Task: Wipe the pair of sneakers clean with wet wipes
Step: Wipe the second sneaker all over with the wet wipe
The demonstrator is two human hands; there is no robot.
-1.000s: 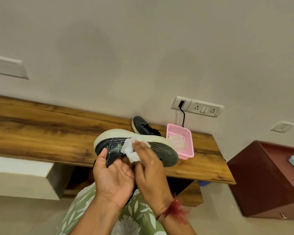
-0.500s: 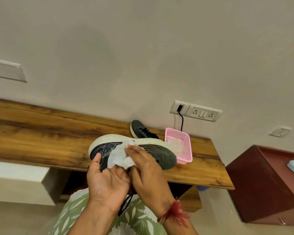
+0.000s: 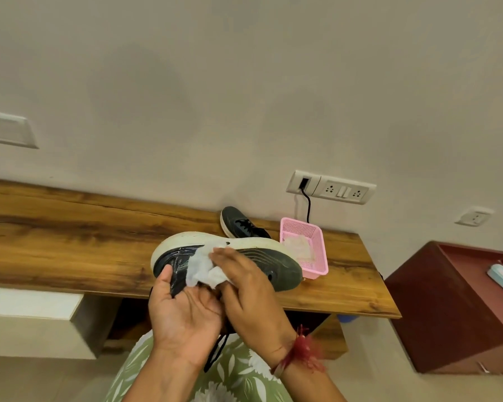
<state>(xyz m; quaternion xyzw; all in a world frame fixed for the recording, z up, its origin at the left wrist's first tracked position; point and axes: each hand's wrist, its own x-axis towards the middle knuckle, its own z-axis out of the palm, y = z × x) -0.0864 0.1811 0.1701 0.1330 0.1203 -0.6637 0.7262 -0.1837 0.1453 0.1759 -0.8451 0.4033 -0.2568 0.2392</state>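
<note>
A dark sneaker point(image 3: 276, 266) with a white rim is held sole-up in front of me, above the edge of the wooden shelf point(image 3: 70, 242). My left hand point(image 3: 183, 311) grips it from below, thumb on the wet, shiny heel part of the sole. My right hand point(image 3: 250, 288) holds a crumpled white wet wipe point(image 3: 202, 265) and presses it on the middle of the sole. The second dark sneaker point(image 3: 240, 224) lies on the shelf by the wall, behind the held one.
A pink plastic basket point(image 3: 317, 250) holding clear wrapping stands on the shelf's right end. A switchboard point(image 3: 331, 187) with a black cable plugged in is on the wall above it. A maroon cabinet point(image 3: 453, 309) stands at the right. My green floral lap is below.
My right hand has slid the wipe back and forth across the sole, now nearer the middle. The sneaker and both hands sit slightly lower in view as the camera tilted up.
</note>
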